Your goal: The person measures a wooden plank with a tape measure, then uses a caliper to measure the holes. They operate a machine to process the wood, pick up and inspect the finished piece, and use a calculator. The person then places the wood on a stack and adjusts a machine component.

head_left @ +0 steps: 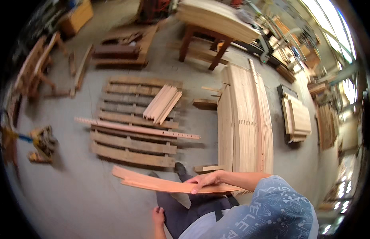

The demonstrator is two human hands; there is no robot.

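My right hand (209,181) is closed around thin reddish wooden boards (153,183). They lie across in front of my body, and their stepped left end suggests two pieces stacked together. My left hand (158,216) hangs low beside my leg, its fingers loosely curled with nothing visible in them. Beyond the held boards lies a slatted wooden pallet (133,149). On it rest a small stack of short pale boards (163,103) and a long strip with dark marks along it (141,129).
A tall stack of long pale boards (244,127) stands to the right, with a marked strip (259,119) on top. Farther back is a table (217,18) loaded with boards. A pallet jack (41,143) stands at left, and another low board stack (298,117) at far right.
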